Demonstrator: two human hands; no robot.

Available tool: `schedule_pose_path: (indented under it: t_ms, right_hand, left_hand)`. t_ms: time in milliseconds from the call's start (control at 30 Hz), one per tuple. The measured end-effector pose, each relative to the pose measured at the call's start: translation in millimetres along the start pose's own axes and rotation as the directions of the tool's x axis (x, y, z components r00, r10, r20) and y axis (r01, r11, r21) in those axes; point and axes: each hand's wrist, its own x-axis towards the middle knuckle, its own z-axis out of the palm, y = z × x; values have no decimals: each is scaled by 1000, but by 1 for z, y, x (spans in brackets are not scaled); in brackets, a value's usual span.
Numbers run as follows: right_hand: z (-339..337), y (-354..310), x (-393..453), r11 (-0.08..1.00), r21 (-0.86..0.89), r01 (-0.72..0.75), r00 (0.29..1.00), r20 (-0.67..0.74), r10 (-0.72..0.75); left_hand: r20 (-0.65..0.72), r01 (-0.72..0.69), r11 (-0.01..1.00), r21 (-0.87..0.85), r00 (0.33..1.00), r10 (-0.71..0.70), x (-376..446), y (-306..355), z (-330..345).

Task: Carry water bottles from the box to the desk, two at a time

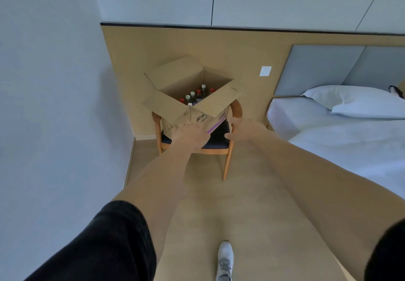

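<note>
Both arms stretch forward toward the cardboard box (192, 96), which stands on the seat of a wooden chair (228, 149) against the far wall panel, left of the bed (328, 131). The left hand (191, 135) is low in front of the box's near face, its fingers loosely bent and grasping nothing. The right hand (245, 128) is just right of it, by the chair's armrest, fingers relaxed and thumb spread, also with nothing in its grip. Neither hand is inside the box yet.

The water bottles (196, 96) stand upright in the box, only their tops showing: several white caps and several red ones, with dark necks below. The table they are bound for is not in view.

The step in hand looks like the reach for a pair. To do it well, the hands should rise over the near flaps, which splay outward and partly cover the opening, rather than push through them. Each hand should take one bottle by the neck or shoulder, choosing two near ones set apart so the hands do not crowd each other. A straight upward lift should keep the neighbours from tipping and the box from sliding on the seat.

The near face of the box carries dark printed characters and a purple stripe, plus what seems a "5" near the left edge. All of it is too blurred to read. The bottle labels are hidden, and no brand can be made out.
</note>
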Motion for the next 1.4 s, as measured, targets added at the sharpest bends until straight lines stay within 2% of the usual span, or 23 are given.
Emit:
schedule_pose_path:
  t_ms: [200, 433, 633, 800, 1033, 1400]
  right_hand:
    - [-16, 22, 119, 997, 57, 54, 998, 35, -56]
    - [-49, 63, 248, 995, 53, 82, 993, 86, -86]
    - [-62, 88, 327, 993, 8, 115, 988, 101, -116]
    - [-68, 97, 387, 991, 46, 123, 982, 141, -128]
    - [-64, 105, 496, 979, -59, 194, 970, 160, -182]
    - [-27, 92, 673, 942, -89, 322, 903, 327, -278]
  left_hand:
    - [-3, 111, 992, 52, 994, -111, 102, -6, -7]
    - [30, 193, 981, -2, 981, -193, 225, 0, -18]
    - [36, 253, 967, 4, 967, -253, 309, 9, -13]
    - [55, 250, 968, 3, 967, -249, 374, 7, -5]
    - [72, 289, 956, -51, 956, -285, 473, -20, 23]
    - [201, 420, 896, -144, 899, -389, 608, -63, 66]
